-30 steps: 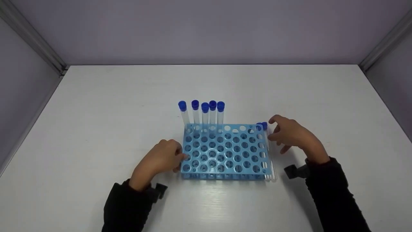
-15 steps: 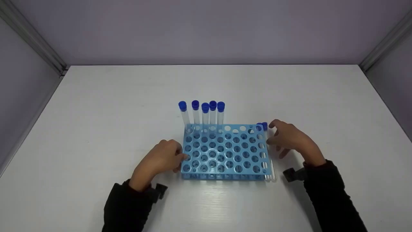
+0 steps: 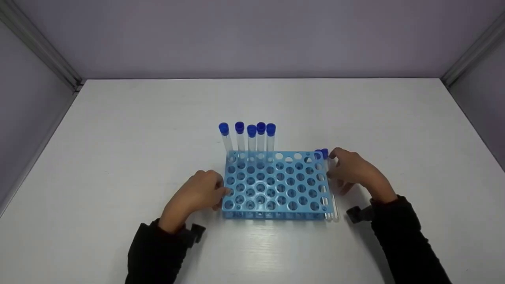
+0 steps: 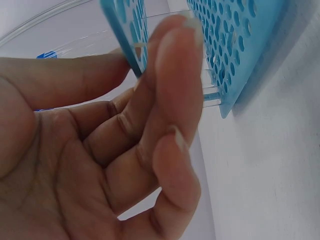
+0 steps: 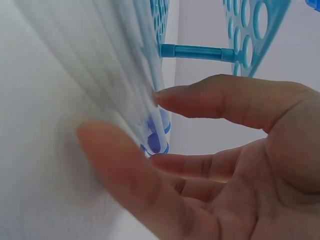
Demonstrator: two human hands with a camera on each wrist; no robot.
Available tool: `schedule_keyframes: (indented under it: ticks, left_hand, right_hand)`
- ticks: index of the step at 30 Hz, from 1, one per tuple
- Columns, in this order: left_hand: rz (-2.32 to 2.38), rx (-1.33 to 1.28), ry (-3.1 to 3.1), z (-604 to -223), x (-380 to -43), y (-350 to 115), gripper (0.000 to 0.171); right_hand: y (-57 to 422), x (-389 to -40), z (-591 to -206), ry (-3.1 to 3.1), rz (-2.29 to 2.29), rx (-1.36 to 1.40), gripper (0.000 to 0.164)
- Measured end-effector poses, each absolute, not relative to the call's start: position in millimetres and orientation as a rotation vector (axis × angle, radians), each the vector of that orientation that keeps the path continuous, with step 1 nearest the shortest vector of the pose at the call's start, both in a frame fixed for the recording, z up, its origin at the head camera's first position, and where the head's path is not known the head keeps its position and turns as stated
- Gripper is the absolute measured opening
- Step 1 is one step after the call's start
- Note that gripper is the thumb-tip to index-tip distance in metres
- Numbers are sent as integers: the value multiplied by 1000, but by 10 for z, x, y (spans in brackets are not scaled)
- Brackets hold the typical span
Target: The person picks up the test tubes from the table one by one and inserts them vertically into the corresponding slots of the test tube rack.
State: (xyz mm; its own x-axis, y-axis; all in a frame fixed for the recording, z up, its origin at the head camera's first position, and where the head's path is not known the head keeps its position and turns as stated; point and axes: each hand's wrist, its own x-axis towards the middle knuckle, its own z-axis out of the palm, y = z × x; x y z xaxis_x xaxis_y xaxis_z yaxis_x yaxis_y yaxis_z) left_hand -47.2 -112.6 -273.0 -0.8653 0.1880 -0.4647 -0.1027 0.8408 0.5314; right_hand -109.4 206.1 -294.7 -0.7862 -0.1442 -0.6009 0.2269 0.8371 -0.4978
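Observation:
A light blue test tube rack (image 3: 276,183) stands on the white table, with several blue-capped test tubes (image 3: 251,132) upright in its back row at the left. The person's left hand (image 3: 199,191) pinches the rack's left edge; in the left wrist view its thumb lies over the top plate (image 4: 120,30) and the fingers beneath. At the rack's right side lie two clear test tubes (image 3: 334,207) with blue caps, side by side. The right hand (image 3: 353,171) has thumb and fingers on either side of the outer tube (image 5: 132,65); the thumb tip touches it.
Pale panels (image 3: 252,39) enclose the table at the back and both sides. White tabletop (image 3: 118,138) surrounds the rack. Dark wrist cameras (image 3: 359,214) sit at both sleeves.
The right hand has moved slightly left and down, closing in on the outer tube lying beside the rack. The left hand keeps its place on the rack, which has not moved.

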Motion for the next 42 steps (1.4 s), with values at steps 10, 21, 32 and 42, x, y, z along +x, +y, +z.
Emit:
schedule_keyframes:
  ticks: [10, 21, 32, 42]
  left_hand:
    - [779, 79, 2510, -2727, -476, -1126, 14]
    - [763, 59, 2506, -2730, -490, -1126, 14]
    - [763, 52, 2499, -2729, -491, -1119, 14]
    - [796, 87, 2498, -2714, -466, -1132, 15]
  right_hand:
    - [2054, -1110, -2961, 2346, -714, 72, 51]
    - [2046, -1107, -2967, 2367, -716, 62, 47]
    - [2083, -1102, -2958, 2365, -716, 54, 50]
    - [2122, -1084, -2954, 2360, -749, 44, 53]
